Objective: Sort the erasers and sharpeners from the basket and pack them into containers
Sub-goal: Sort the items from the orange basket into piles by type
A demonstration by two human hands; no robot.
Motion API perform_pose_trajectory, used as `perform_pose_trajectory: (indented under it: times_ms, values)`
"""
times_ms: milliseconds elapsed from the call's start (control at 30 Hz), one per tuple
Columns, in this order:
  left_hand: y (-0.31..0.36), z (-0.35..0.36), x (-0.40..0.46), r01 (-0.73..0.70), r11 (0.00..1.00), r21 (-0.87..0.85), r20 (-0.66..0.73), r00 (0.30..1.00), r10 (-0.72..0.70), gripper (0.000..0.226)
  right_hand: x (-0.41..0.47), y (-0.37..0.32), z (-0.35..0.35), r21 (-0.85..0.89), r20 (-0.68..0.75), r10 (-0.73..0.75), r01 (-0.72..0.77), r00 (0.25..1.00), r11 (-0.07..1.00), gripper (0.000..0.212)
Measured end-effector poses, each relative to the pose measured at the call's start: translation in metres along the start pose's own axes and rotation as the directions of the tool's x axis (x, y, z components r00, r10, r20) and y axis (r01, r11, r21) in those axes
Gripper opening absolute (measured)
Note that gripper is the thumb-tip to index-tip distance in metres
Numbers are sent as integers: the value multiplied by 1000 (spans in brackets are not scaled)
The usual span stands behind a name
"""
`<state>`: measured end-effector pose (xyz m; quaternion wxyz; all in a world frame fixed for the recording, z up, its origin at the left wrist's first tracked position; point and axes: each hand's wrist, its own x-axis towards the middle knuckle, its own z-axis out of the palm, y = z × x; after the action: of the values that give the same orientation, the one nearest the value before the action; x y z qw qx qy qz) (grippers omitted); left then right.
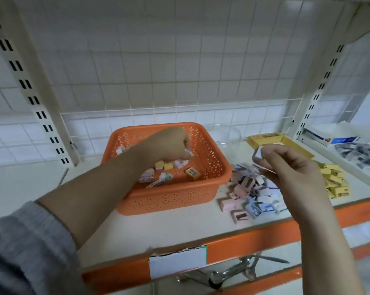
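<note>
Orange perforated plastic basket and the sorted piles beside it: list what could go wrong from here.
1. The pink and blue pile of small boxed items reaches close to the shelf's orange front edge; a nudge from the right hand could push pieces off.
2. That pile nearly touches the yellow pile, so sorted kinds may mix.
3. The left hand, in the orange perforated plastic basket, seems to hold a small white piece loosely; it might drop.

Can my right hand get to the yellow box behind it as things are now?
Probably yes. The right hand hangs just in front of the yellow box, with nothing between them, though its fingers already pinch a small white piece.
</note>
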<state>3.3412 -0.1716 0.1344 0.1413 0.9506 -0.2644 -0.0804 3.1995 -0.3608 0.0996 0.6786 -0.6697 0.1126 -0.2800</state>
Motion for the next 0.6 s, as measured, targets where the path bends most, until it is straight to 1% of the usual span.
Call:
perform_pose_trajectory:
  times_ms: [33,100,167,200,267,333,367,400,433,500,533,600]
  values:
    - [3,-5,-5,-33,998,-59,-110,994,26,21,5,1,-6,-27,-24,-8,7,1000,1000,6]
    - [15,-13,-23,-139,980,-143,-314,945,88,20,13,4,-18,-92,-55,-37,32,998,995,6]
    - [35,-14,-44,-255,943,-212,-413,898,150,20,20,9,-32,-185,-43,-62,53,997,981,4]
    - [45,-10,-53,-302,927,-222,-454,874,176,20,23,12,-39,-238,-12,-68,63,998,969,4]
    - [61,1,-68,-380,905,-191,-527,818,232,22,29,22,-51,-351,61,-70,87,996,932,8]
    - [76,18,-76,-416,897,-148,-561,782,270,27,35,33,-61,-452,135,-73,126,988,883,12]
    - [83,29,-79,-415,900,-132,-567,777,275,30,40,38,-65,-483,180,-78,157,981,861,13]
    - [89,40,-81,-385,914,-130,-561,789,253,32,45,44,-68,-507,232,-83,194,969,840,15]
    - [95,50,-84,-334,931,-145,-552,808,204,33,50,49,-69,-525,285,-88,232,955,819,16]
    - [103,71,-88,-220,954,-205,-544,836,76,34,61,58,-69,-574,371,-98,312,923,757,13]
    - [108,80,-91,-174,954,-243,-539,842,16,34,65,61,-69,-600,402,-101,345,910,721,15]
    - [116,95,-95,-117,938,-325,-517,853,-73,34,70,64,-68,-622,444,-79,370,893,690,22]
